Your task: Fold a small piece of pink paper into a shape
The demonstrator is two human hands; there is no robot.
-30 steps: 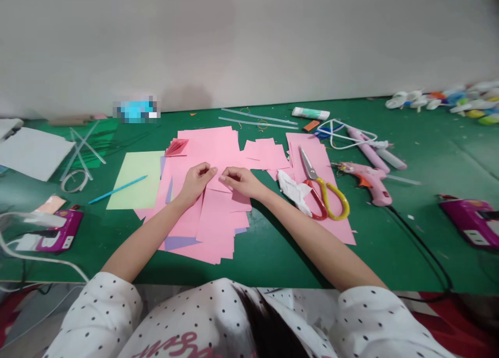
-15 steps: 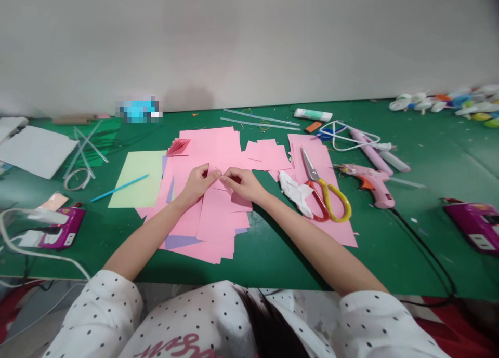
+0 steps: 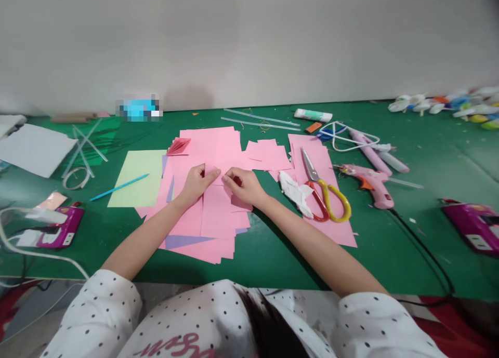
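Observation:
My left hand (image 3: pixel 196 183) and my right hand (image 3: pixel 242 184) meet over a pile of pink paper sheets (image 3: pixel 212 155) on the green table (image 3: pixel 273 254). Both pinch the far edge of one pink sheet (image 3: pixel 217 208) that lies flat in front of me, fingertips almost touching. A small folded red-pink paper fan (image 3: pixel 177 146) lies at the pile's far left corner. A purple sheet (image 3: pixel 183 240) peeks out under the pile.
Red-and-yellow scissors (image 3: pixel 323 194) and crumpled white paper (image 3: pixel 295 189) lie right of my hands, then a pink glue gun (image 3: pixel 370 182) with its black cord. A light green sheet (image 3: pixel 139 179) with a blue stick (image 3: pixel 119 187) lies left. Magenta devices (image 3: pixel 473 224) sit at both sides.
My hands have come closer together on the pink sheet's far edge, and the sheet has straightened and shifted slightly under them.

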